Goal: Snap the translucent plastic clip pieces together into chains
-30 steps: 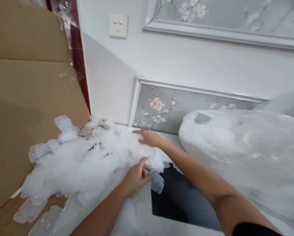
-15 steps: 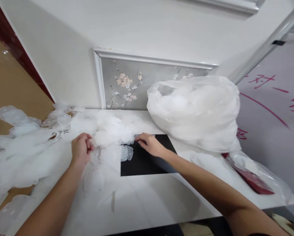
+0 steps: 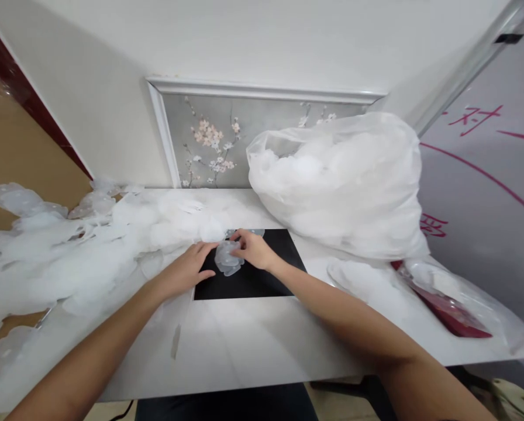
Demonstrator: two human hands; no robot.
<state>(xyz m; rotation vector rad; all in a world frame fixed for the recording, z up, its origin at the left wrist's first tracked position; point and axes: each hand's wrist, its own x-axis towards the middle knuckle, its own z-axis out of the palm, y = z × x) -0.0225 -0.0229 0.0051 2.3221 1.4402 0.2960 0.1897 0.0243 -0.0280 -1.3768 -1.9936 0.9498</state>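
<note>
A small translucent plastic piece (image 3: 227,259) lies over the black mat (image 3: 262,280) on the white table (image 3: 262,345). My right hand (image 3: 254,249) pinches its upper right edge with closed fingers. My left hand (image 3: 187,272) reaches in from the left, fingers stretched, its fingertips touching the piece's left side. A large loose heap of the same translucent plastic pieces (image 3: 69,257) spreads over the table's left part, just left of my left hand.
A big clear plastic bag (image 3: 341,187) stuffed with white pieces stands at the back right. A flat bag with a dark red item (image 3: 441,304) lies at the right edge. Cardboard (image 3: 7,152) rises at the left; the wall is close behind.
Both hands have come together over the black mat. One plastic piece has been drawn out of the heap onto the mat. The view has swung right and steadied.
</note>
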